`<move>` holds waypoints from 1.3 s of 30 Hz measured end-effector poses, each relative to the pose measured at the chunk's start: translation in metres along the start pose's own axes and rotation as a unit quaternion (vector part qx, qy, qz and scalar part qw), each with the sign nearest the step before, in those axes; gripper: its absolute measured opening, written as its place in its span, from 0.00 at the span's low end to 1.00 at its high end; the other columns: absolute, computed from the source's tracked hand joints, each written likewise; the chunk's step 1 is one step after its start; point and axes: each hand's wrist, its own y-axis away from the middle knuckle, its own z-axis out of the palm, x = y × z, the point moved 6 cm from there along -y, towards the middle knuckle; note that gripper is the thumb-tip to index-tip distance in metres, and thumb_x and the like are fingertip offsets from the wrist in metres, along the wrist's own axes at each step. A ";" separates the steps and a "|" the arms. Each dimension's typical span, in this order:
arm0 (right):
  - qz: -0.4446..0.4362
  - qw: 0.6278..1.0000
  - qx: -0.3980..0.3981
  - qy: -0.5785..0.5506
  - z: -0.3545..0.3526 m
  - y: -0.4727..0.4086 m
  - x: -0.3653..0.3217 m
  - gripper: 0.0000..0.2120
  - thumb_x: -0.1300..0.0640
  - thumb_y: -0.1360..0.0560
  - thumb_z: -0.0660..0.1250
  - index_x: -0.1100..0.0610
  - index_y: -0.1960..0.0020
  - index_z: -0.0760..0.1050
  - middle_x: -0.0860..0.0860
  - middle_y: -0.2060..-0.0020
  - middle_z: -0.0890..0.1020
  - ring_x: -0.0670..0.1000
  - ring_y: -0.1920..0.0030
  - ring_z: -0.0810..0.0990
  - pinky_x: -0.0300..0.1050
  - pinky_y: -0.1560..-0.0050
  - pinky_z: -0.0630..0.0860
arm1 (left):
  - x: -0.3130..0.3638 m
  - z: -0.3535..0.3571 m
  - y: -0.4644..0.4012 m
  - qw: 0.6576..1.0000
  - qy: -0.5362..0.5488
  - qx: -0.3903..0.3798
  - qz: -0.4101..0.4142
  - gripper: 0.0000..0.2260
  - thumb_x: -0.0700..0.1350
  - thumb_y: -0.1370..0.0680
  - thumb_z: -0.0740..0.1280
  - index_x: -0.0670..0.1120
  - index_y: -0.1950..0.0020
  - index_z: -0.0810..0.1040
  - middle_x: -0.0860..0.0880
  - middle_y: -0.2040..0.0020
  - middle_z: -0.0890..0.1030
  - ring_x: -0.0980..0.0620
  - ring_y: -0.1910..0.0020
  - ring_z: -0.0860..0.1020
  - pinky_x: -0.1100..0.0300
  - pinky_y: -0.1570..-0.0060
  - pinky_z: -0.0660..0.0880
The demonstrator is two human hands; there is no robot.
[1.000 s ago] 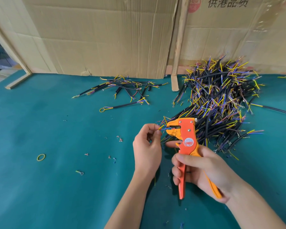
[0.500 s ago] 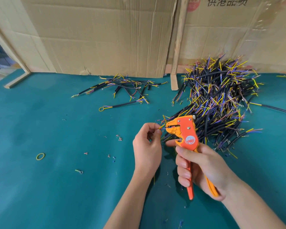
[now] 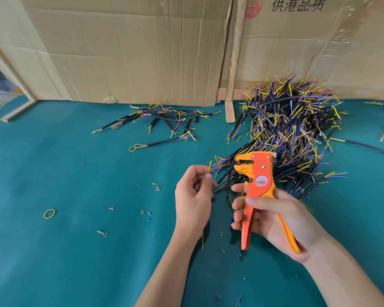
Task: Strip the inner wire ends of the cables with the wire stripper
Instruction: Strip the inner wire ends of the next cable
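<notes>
On the green mat (image 3: pixel 53 273), far left and near, lie a yellow rubber band (image 3: pixel 50 213) and, a little right of it, a small loose terminal (image 3: pixel 103 233), with scattered insulation bits (image 3: pixel 156 187) beyond. Further back, against the cardboard (image 3: pixel 131 52), sits a small pile (image 3: pixel 164 120) of cables; whether these are the finished ones cannot be told, though that seems likely. Near the middle the left hand (image 3: pixel 193 196) pinches a cable's wire ends (image 3: pixel 211 168) between thumb and fingertips, the yellow and purple tips poking out just clear of the stripper (image 3: pixel 256 173). The right hand (image 3: pixel 275 218) has its fingers curled round the orange handles, which stand spread apart; the tool's jaws look parted, with nothing between them. Right and far, the big heap (image 3: pixel 286 129) of cables spreads behind the tool, its ends mostly showing coloured insulation. Judging by the two piles, the job is early: only a few cables set aside, most still waiting, and the one in hand apparently between cuts.
</notes>
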 end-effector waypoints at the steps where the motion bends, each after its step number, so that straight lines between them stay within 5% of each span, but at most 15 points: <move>1: 0.010 1.000 -0.006 0.006 0.000 0.001 0.001 0.22 0.64 0.32 0.73 0.67 0.39 0.79 0.68 0.55 0.79 0.64 0.60 0.80 0.60 0.55 0.80 | 0.000 0.001 0.000 1.000 0.004 -0.012 -0.005 0.07 0.37 0.19 0.64 0.47 0.53 0.77 0.53 0.67 0.79 0.54 0.71 0.70 0.64 0.70 0.69; 10: 0.044 0.995 -0.073 0.052 0.009 0.006 0.004 0.24 0.63 0.33 0.76 0.68 0.38 0.78 0.67 0.56 0.78 0.65 0.60 0.79 0.60 0.57 0.79 | -0.001 0.005 0.001 0.998 -0.002 -0.064 -0.016 0.05 0.46 0.23 0.63 0.52 0.57 0.78 0.54 0.67 0.76 0.54 0.69 0.70 0.60 0.65 0.66; 20: 0.057 0.996 -0.056 0.031 0.010 0.003 0.008 0.23 0.52 0.26 0.75 0.68 0.40 0.77 0.61 0.63 0.73 0.60 0.67 0.75 0.56 0.64 0.77 | 0.001 0.006 0.001 0.997 0.022 -0.067 -0.025 0.05 0.43 0.22 0.64 0.50 0.57 0.77 0.50 0.67 0.77 0.54 0.70 0.70 0.61 0.68 0.65; 39: 0.051 0.996 -0.055 0.046 0.005 0.002 0.008 0.19 0.53 0.26 0.73 0.66 0.43 0.79 0.59 0.66 0.72 0.59 0.69 0.73 0.54 0.67 0.75 | 0.001 0.003 0.001 0.998 -0.011 -0.055 -0.015 0.06 0.41 0.19 0.64 0.47 0.55 0.77 0.52 0.67 0.76 0.50 0.68 0.67 0.58 0.67 0.64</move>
